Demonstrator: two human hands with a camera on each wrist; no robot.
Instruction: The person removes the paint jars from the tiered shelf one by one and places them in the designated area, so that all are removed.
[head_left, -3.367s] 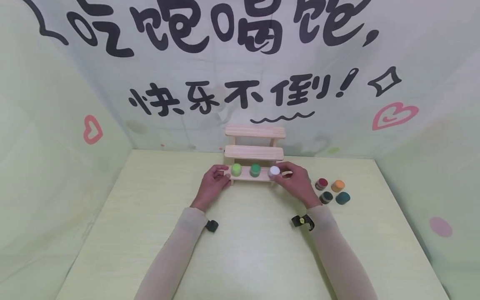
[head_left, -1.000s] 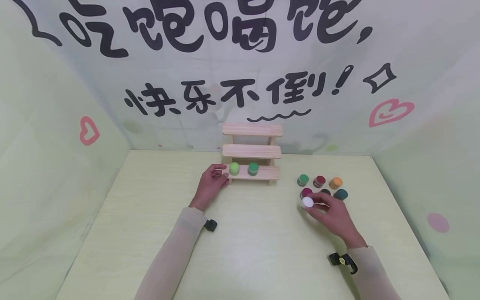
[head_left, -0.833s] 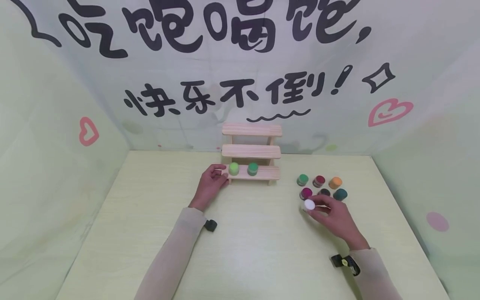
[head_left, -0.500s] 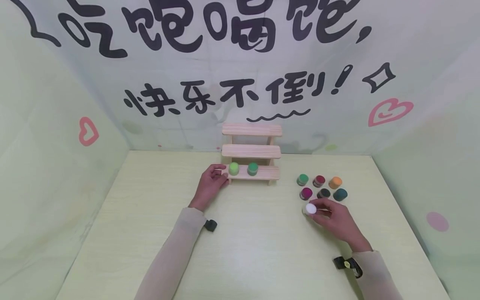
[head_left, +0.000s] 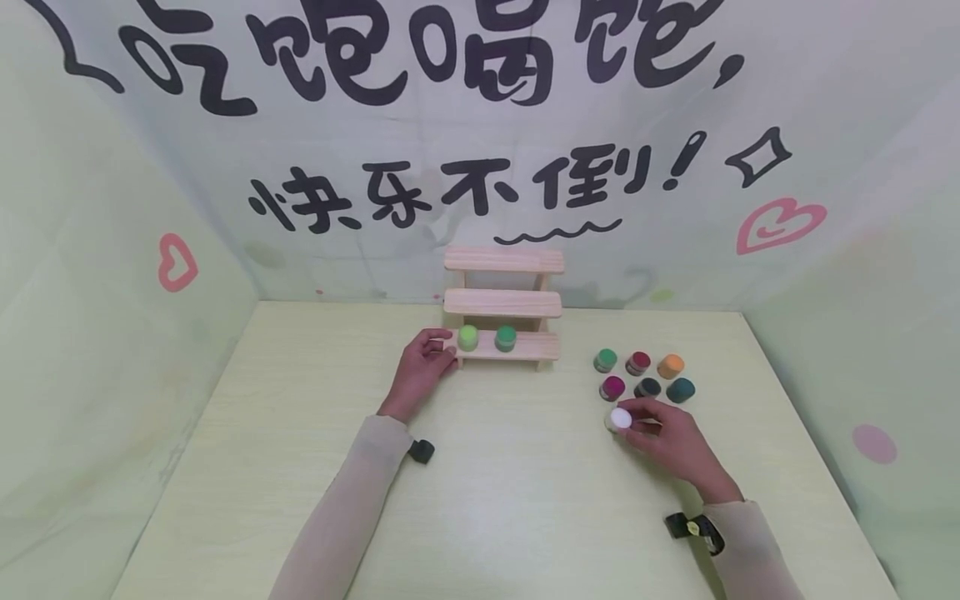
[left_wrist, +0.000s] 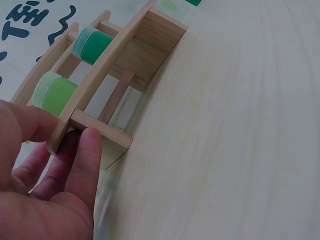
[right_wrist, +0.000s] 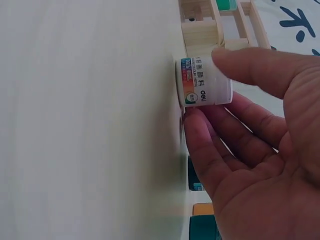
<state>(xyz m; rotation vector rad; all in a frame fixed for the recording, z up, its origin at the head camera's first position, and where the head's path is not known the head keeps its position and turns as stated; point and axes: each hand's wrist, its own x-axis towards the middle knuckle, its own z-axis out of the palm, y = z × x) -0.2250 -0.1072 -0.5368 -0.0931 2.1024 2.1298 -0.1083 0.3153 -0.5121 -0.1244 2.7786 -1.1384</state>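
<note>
A three-step wooden stand (head_left: 502, 302) stands near the back wall. On its lowest step sit a light green paint jar (head_left: 468, 337) and a darker green paint jar (head_left: 506, 338). My left hand (head_left: 417, 372) grips the left end of that step; in the left wrist view the thumb lies on one side of the board and the fingers (left_wrist: 84, 167) on the other. At the right, my right hand (head_left: 677, 440) holds a small white-lidded paint jar (right_wrist: 205, 81) between thumb and fingers, at the tabletop. Its label faces the right wrist camera.
Two rows of paint jars lie beyond my right hand: green (head_left: 605, 360), dark red (head_left: 638, 363), orange (head_left: 671, 366), magenta (head_left: 612, 387), black (head_left: 647, 388) and teal (head_left: 681, 389). Printed cloth walls (head_left: 360, 275) enclose the pale table (head_left: 495, 500).
The white jar has left the right end of the lowest step and come down to the table in front of the other jars, with my right hand. My left hand keeps its grip.
</note>
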